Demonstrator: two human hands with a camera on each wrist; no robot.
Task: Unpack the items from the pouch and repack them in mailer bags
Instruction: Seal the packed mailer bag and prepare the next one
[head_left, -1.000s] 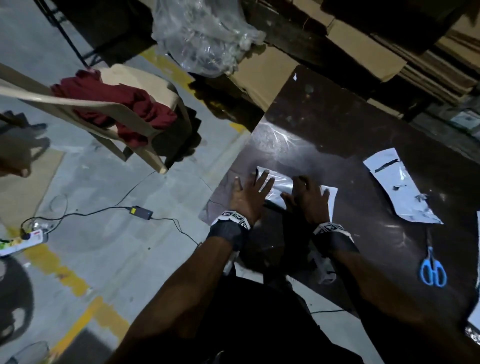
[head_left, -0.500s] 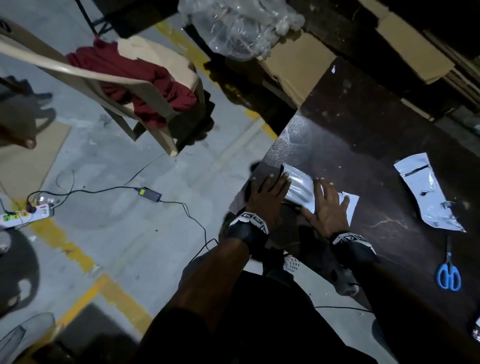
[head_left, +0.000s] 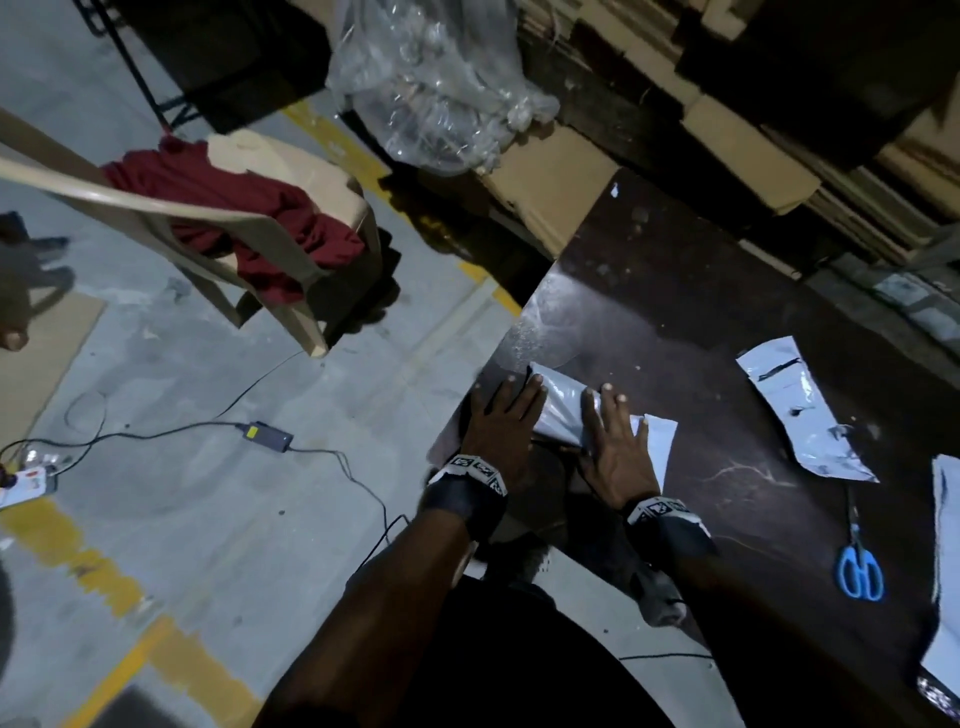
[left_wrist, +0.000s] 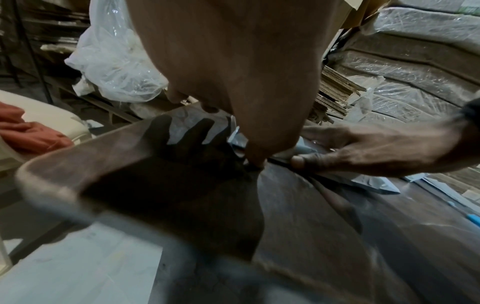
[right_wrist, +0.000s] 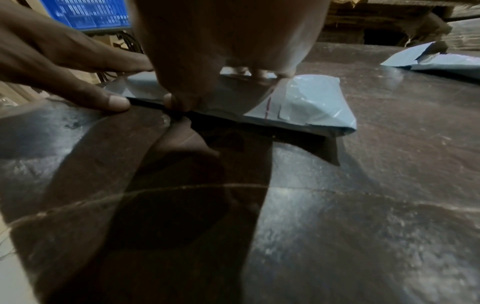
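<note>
A filled grey mailer bag (head_left: 563, 410) lies flat near the left corner of the dark table (head_left: 727, 322). My left hand (head_left: 506, 410) rests on its left end with straight fingers. My right hand (head_left: 613, 426) presses flat on its right part, fingers straight. In the right wrist view the grey mailer bag (right_wrist: 306, 107) shows a sealed flap with a red line, and my left hand (right_wrist: 78, 67) lies at its left end. The left wrist view shows my right hand (left_wrist: 363, 150) flat on the bag. What the bag holds is hidden.
An opened grey pouch (head_left: 800, 410) lies on the table to the right. Blue scissors (head_left: 860, 566) lie near the front right, with another bag (head_left: 943, 571) at the right edge. A plastic chair (head_left: 218, 228) with a red cloth stands left. Cardboard (head_left: 743, 140) and clear plastic (head_left: 436, 78) are behind.
The right hand went from curled on the bag to flat on it with straight fingers. Both hands have stayed on the bag, which looks more folded and compact than a second ago.
</note>
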